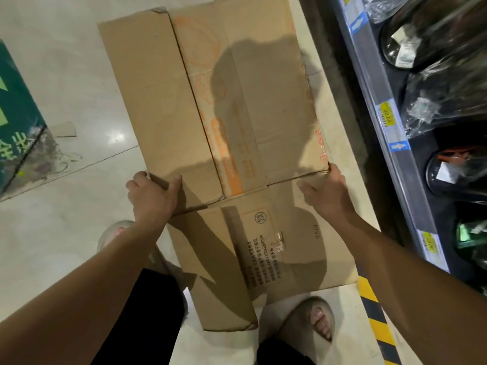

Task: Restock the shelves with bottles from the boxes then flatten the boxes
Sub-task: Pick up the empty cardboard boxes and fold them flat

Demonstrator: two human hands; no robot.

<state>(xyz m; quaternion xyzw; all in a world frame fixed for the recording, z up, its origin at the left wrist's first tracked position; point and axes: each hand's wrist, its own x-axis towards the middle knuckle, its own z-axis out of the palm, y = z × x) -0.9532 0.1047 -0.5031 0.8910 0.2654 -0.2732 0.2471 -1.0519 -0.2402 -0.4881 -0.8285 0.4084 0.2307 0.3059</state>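
The flattened box (163,101) is held low over the floor (66,75) beside the shelf (375,75), possibly resting on it. It is judged light, stiff, and bendable at the creases. Its side edges are pinched by the left hand (152,192) and right hand (325,192), each grip closed.

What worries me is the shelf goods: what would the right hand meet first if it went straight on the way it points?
The flattened carton it grips: the right hand points up-left across it, away from the shelf. Past the carton only floor shows, though depth is unclear.
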